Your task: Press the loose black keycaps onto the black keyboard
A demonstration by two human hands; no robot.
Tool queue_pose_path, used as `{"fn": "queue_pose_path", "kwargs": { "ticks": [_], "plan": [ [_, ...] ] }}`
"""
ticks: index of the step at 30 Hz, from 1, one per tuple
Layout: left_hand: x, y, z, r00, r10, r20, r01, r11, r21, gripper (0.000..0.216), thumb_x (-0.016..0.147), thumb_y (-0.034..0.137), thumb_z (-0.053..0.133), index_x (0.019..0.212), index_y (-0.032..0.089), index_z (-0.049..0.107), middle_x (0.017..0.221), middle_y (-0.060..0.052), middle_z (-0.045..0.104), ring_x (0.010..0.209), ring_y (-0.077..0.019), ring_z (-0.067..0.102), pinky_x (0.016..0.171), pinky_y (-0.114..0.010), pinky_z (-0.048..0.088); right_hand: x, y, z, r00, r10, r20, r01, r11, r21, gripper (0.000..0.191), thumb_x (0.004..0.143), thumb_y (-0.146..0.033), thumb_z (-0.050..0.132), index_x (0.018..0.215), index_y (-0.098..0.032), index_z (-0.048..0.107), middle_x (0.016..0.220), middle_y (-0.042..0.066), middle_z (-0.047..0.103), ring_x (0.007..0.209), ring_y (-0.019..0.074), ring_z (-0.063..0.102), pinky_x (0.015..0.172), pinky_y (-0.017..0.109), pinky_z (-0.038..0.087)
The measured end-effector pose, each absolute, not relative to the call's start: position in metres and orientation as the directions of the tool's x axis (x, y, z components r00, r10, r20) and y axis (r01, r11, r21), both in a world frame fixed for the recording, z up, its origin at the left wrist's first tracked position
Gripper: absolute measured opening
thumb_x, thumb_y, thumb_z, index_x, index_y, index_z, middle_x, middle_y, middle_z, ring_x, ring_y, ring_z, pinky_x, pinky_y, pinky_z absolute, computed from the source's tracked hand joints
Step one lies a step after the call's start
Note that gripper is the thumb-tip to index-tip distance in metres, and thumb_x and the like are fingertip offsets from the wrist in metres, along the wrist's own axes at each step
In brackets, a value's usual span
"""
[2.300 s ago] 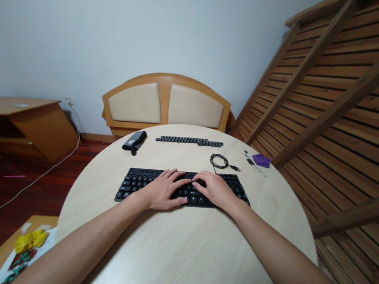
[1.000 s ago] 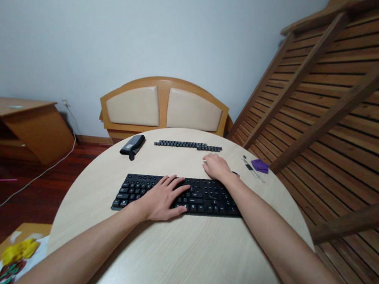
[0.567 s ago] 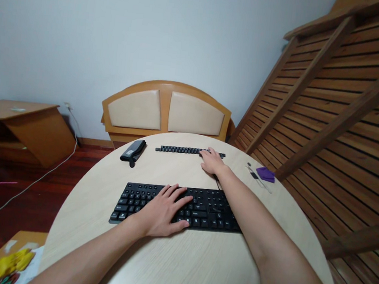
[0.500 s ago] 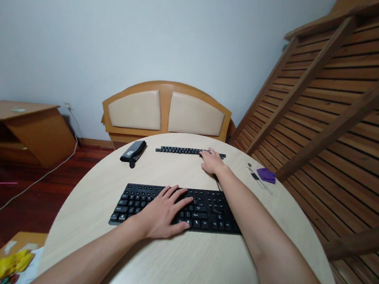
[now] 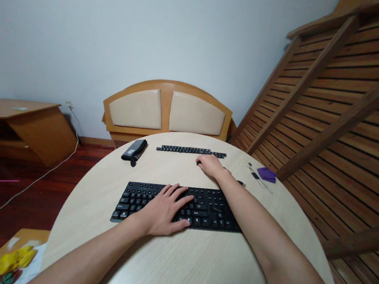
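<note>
A black keyboard (image 5: 132,201) lies across the near half of the round table. My left hand (image 5: 168,210) rests on its middle with the fingers spread. Farther back, a row of loose black keycaps (image 5: 185,150) stretches from side to side. Just in front of that row's right part is my right hand (image 5: 209,165), its thumb and fingers pinched together. A small dark keycap (image 5: 198,163) shows at its fingertips. My right forearm crosses over the keyboard's right end and hides part of it. A dark cable plug (image 5: 242,183) sticks out beside that forearm.
On the table's left lies a folded dark pouch (image 5: 135,150). To the right are a purple cloth (image 5: 266,174) and a thin wire tool (image 5: 260,180). The round pale tabletop (image 5: 177,262) has a headboard (image 5: 167,108) behind it and wooden slats (image 5: 314,119) at right.
My right hand has come back slightly from the keycap row, its fingers now pinched on a small keycap. My left hand stays on the keyboard. The cable plug is now visible.
</note>
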State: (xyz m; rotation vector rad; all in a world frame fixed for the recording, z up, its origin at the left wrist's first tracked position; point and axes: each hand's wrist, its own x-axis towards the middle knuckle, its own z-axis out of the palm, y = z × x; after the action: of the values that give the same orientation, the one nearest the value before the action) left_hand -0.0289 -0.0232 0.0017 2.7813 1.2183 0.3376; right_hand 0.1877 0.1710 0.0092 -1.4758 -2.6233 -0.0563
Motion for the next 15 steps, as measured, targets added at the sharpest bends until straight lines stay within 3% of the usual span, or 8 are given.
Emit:
{"fn": "queue_pose_path", "kwargs": {
  "ticks": [7, 15],
  "plan": [
    [-0.028, -0.024, 0.002, 0.666, 0.726, 0.172, 0.714, -0.687, 0.136, 0.068, 0.094, 0.063, 0.044, 0.15, 0.024, 0.039, 0.155, -0.012, 0.038, 0.143, -0.037, 0.033, 0.118, -0.057, 0.025, 0.196, 0.116, 0.022, -0.596, 0.796, 0.104, 0.789, 0.605, -0.105, 0.027, 0.089, -0.025, 0.062, 0.113, -0.023, 0.074, 0.113, 0.007, 0.075, 0.108, 0.0237, 0.068, 0.09, 0.029, 0.049],
    [-0.03, -0.023, 0.002, 0.672, 0.721, 0.168, 0.704, -0.693, 0.157, 0.065, 0.095, 0.06, 0.046, 0.149, 0.024, 0.04, 0.155, -0.012, 0.038, 0.142, -0.0372, 0.035, 0.117, -0.057, 0.027, 0.224, 0.053, 0.026, -0.589, 0.763, 0.265, 0.611, 0.636, -0.471, 0.029, 0.095, -0.025, 0.055, 0.119, -0.021, 0.07, 0.117, 0.007, 0.073, 0.107, 0.0218, 0.068, 0.098, 0.034, 0.048]
  ]
}}
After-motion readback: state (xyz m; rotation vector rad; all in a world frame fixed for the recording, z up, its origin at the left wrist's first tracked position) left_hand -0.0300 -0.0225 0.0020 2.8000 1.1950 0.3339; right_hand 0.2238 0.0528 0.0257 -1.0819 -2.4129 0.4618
